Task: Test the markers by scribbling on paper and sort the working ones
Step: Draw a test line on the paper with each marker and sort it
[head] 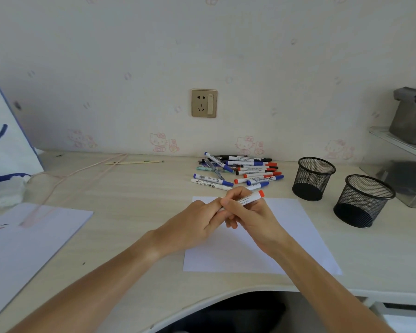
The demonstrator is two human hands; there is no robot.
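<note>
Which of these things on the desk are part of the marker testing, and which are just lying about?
In use:
red-ended marker, gripped by both hands (left hand, right hand)
blank paper
marker pile
two mesh cups

Lying about:
pink cord
scribbled sheet
grey bag

Pale wallpaper point(130, 56) with faint pink cartoon cats behind a light wood-grain desk point(130, 188). Gold-framed wall socket point(204, 103) centred above the desk's back edge. At far right, a white shelf point(399, 140) carrying what looks like a grey bag point(411, 116). Soft, even daylight.
</note>
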